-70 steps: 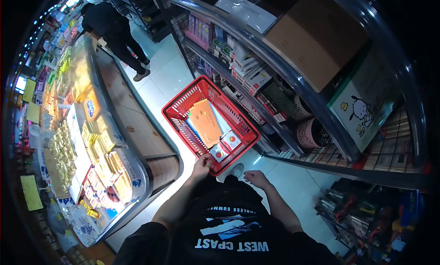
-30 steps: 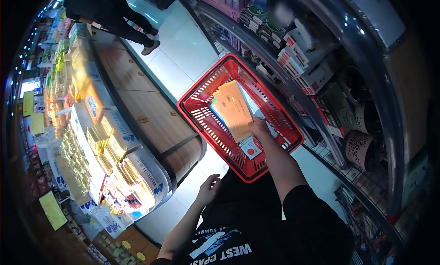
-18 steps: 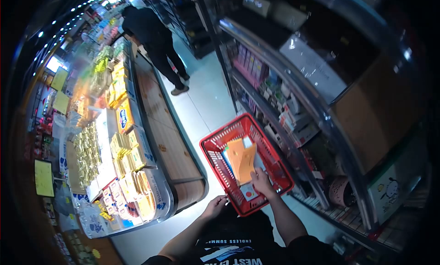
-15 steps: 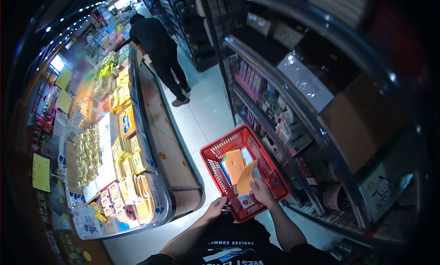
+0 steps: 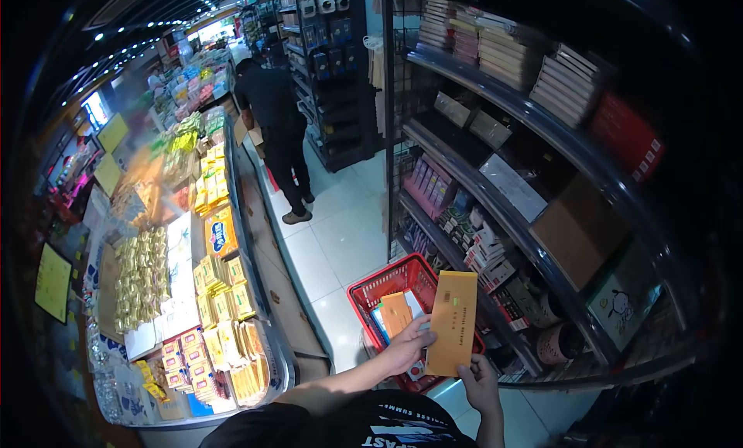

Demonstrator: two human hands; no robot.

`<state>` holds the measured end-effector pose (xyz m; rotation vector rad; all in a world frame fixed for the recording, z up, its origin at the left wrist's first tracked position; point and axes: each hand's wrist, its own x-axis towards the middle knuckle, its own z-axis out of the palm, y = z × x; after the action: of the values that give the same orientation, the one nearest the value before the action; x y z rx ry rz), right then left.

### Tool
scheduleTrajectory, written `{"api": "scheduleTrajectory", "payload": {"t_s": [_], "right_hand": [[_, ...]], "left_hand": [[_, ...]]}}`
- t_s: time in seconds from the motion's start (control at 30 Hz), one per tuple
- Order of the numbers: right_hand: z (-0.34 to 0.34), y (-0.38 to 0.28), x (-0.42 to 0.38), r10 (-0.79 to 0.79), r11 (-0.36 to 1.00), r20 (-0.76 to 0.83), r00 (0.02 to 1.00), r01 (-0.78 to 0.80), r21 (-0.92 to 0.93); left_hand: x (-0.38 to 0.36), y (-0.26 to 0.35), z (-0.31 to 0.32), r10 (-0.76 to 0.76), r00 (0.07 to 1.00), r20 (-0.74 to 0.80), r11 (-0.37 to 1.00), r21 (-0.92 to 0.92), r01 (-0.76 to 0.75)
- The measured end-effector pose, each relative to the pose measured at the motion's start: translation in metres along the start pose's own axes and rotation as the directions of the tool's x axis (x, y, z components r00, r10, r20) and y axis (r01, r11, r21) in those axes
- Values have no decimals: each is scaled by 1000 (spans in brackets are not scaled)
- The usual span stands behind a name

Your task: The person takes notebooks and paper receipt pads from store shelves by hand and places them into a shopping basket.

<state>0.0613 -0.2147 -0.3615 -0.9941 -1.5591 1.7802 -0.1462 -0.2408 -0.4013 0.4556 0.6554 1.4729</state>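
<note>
My right hand [image 5: 479,382] pinches the lower right corner of a flat tan receipt book [image 5: 452,320] with printed lettering, held up in front of me. At its left edge, my left hand [image 5: 409,349] is closed with the fingertips on it. Below and behind is a red shopping basket [image 5: 424,271], partly covered by the receipt book and my left hand. Inside the basket lies another tan paper item [image 5: 396,312], with a blue-edged item under it. What supports the basket is hidden.
On the left runs a display counter [image 5: 267,254] of packaged snacks. Metal shelves [image 5: 495,177] with stacked notebooks [image 5: 503,57] and boxes stand close on the right. Ahead, a person in dark clothes [image 5: 272,115] leans over the counter, beside the tiled aisle [image 5: 348,223].
The receipt book has been lifted out of the basket and turned upright. My left hand has left the basket rim and come to the book's edge. The view has shifted.
</note>
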Motion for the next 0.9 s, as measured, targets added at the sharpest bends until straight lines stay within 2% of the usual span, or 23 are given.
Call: {"api": "scheduleTrajectory", "payload": {"t_s": [0.07,0.1,0.13,0.17,0.23,0.27,0.33,0.37,0.43,0.5,0.57,0.6,0.63,0.7,0.73,0.77,0.83,0.87,0.9], "right_hand": [[9,-7,-13,-20,999,-91,996,23,24],[13,-14,-18,-51,998,-82,995,54,29],[14,-21,-26,-81,996,-96,992,84,31],[17,-30,-35,-79,996,-187,979,85,24],[22,-49,-46,-130,979,-61,990,138,153],[22,-55,-53,-140,975,-164,976,165,148],[22,-65,-65,-191,980,-154,970,197,26],[20,-74,-71,-208,976,-218,954,217,19],[14,-95,-81,-344,938,-226,911,347,-26],[3,-112,-88,-361,932,-272,892,349,-94],[-6,-131,-92,-394,914,-333,857,403,-46],[-16,-137,-93,-471,880,-289,833,468,-87],[-25,-145,-94,-488,870,-292,822,485,-91],[-38,-163,-95,-588,808,-323,741,556,-197],[-44,-173,-96,-588,799,-341,733,592,-106],[-53,-174,-100,-595,793,-352,723,601,-105],[-72,-173,-106,-692,720,-371,619,631,-290],[-74,-170,-111,-666,731,-443,600,645,-225],[-77,-163,-113,-677,720,-441,589,654,-233]], "left_hand": [[-7,16,13,-31,1000,6,998,47,31],[-10,23,23,-67,998,6,993,94,67],[-12,31,33,-42,999,20,995,95,40],[-12,31,31,-57,996,62,990,129,48],[-16,52,56,-29,992,121,967,253,-3],[-16,54,63,-2,986,166,961,271,-44],[-12,62,79,35,965,260,945,305,-117],[-10,68,90,49,952,302,936,319,-150],[-5,74,114,117,913,390,918,308,-249],[1,91,151,81,867,492,907,325,-269],[11,100,184,73,835,545,895,334,-296],[16,104,200,71,813,578,887,336,-317],[21,107,216,73,802,592,881,339,-330],[31,113,249,107,757,644,862,319,-393],[37,118,268,99,749,655,858,325,-398],[43,123,290,86,738,669,857,328,-397],[57,129,329,72,718,692,854,329,-402],[64,132,348,53,722,689,855,342,-389],[72,134,367,39,726,687,856,352,-379]]}}
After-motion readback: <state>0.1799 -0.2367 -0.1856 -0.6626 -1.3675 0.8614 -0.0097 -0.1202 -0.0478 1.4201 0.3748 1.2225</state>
